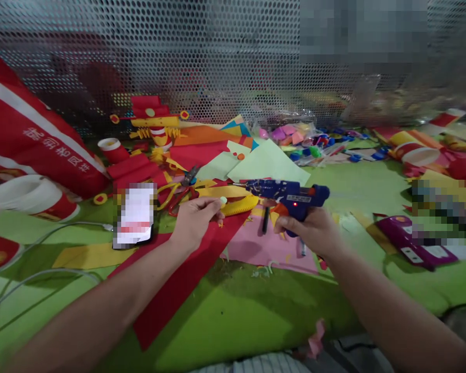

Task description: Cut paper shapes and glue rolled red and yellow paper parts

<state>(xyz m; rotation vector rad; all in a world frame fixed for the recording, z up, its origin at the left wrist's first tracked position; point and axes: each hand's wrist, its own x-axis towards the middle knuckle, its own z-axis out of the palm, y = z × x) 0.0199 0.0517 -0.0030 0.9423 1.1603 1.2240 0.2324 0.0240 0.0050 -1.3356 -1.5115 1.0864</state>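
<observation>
One small pale-green piece [223,200] is pinched by your left fingers [213,209]; at three o'clock, right fingers [291,224] clamp a blue-and-orange glue gun [300,193].

Head-high view, facing forward and down.

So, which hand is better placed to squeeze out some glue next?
Probably the right hand: it grips the blue glue gun, close to its orange trigger. The left hand is busy pinching a small pale piece.
</observation>
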